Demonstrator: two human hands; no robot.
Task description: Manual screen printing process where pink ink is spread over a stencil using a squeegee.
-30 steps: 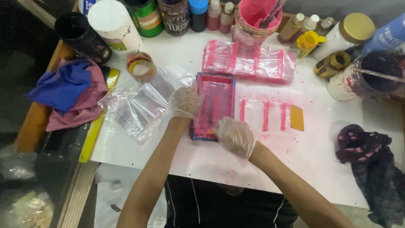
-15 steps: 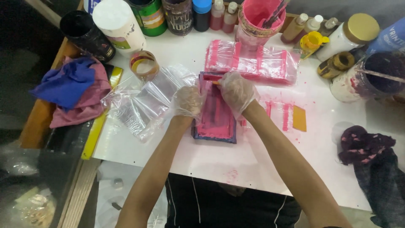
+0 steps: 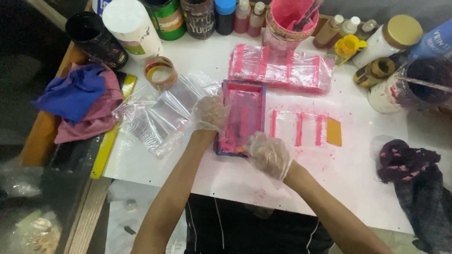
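your gloved left hand [image 3: 210,113] is pressing down on the left edge of the small pink-stained screen frame [image 3: 242,117], fingers curled against it. your gloved right hand [image 3: 269,154] is closing loosely at the frame's near right corner; whether it is holding a tool there cannot be told. the frame is lying flat mid-bench [image 3: 197,169], with clear plastic bags [image 3: 160,115] just left of it, a bag with pink stripes [image 3: 297,128] just right, and a printed stack [image 3: 281,69] behind.
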